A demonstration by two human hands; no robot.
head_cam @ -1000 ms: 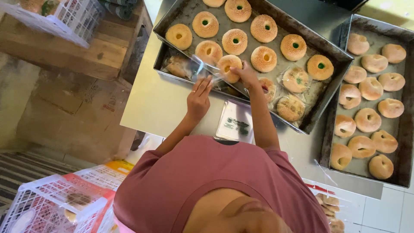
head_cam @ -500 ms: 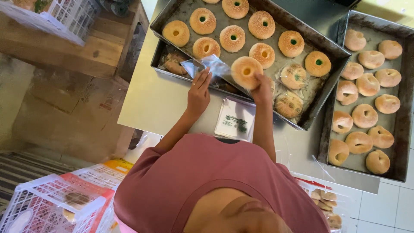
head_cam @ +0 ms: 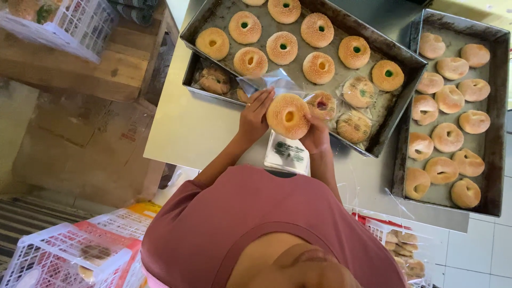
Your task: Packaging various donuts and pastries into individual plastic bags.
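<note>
My right hand [head_cam: 316, 136] grips a round sesame bun [head_cam: 288, 115] with a hole in its middle, held just above the near edge of a dark metal tray [head_cam: 399, 56]. Beside it, my left hand [head_cam: 255, 116] pinches a clear plastic bag [head_cam: 271, 82] whose mouth lies next to the bun. The tray carries several more sesame buns [head_cam: 318, 68], and a few wrapped buns [head_cam: 354, 126] sit at its near right corner.
A second tray [head_cam: 500, 114] at the right holds several plain buns. A lower tray [head_cam: 192, 80] with bagged buns sticks out at the left. A stack of printed bags [head_cam: 287, 153] lies on the steel table [head_cam: 186, 133]. White and red crates [head_cam: 69, 256] stand on the floor.
My right hand has lifted one sesame bun off the tray and drawn it toward me. My left hand has raised the clear bag up beside it.
</note>
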